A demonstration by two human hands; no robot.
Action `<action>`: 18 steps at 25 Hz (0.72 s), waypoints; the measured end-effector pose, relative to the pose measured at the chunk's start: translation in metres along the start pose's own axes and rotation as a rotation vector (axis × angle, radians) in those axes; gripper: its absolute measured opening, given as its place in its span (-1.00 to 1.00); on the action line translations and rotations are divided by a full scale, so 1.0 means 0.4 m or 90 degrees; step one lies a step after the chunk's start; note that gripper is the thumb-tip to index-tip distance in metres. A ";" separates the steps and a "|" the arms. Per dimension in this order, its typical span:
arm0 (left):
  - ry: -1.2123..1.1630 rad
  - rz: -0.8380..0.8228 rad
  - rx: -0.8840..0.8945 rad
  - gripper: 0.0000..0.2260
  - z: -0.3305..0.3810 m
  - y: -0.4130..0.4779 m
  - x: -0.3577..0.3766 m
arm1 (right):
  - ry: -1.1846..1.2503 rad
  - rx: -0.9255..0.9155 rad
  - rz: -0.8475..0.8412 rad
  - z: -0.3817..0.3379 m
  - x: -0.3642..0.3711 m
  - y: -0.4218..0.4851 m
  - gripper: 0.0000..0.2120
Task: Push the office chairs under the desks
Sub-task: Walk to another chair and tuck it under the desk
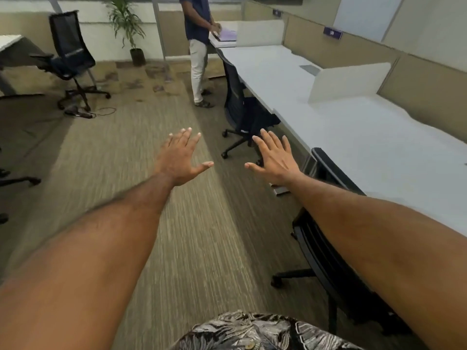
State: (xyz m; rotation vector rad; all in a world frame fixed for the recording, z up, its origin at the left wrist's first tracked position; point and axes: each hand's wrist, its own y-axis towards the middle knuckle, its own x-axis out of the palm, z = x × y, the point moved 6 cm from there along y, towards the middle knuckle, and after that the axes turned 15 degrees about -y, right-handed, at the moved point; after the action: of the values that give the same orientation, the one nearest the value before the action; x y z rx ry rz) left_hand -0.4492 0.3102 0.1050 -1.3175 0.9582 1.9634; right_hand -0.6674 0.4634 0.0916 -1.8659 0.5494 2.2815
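Observation:
Both my arms reach forward over the carpet. My left hand [180, 157] and my right hand [274, 157] are flat with spread fingers, and neither touches anything. A black office chair [336, 263] sits tucked against the long white desk [379, 147] just under my right forearm. A second black chair [240, 104] stands further along the same desk, its seat partly under the top. A third black mesh chair [69, 56] stands out in the open at the far left, turned toward a grey desk [12, 44].
A person [199, 46] stands at the far end of the white desk, beside a purple folder. A potted plant [131, 29] stands at the back wall. A power strip with cable [83, 113] lies on the carpet near the left chair. Chair bases poke in at the left edge.

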 end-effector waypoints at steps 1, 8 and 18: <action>0.002 -0.003 0.019 -0.03 -0.032 0.081 -0.004 | 0.004 0.018 0.006 0.019 0.000 0.076 -0.19; 0.020 -0.024 0.060 -0.04 -0.165 0.475 0.075 | 0.003 0.073 0.002 0.131 0.140 0.414 -0.19; -0.046 -0.058 -0.003 -0.09 -0.326 1.131 0.275 | 0.029 0.100 -0.058 0.411 0.398 1.050 -0.18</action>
State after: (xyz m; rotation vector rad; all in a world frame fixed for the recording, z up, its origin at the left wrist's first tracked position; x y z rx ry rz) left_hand -0.7738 -0.0474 0.0782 -1.2621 0.8457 1.9308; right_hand -0.9940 0.1172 0.0433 -1.8318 0.6166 2.0796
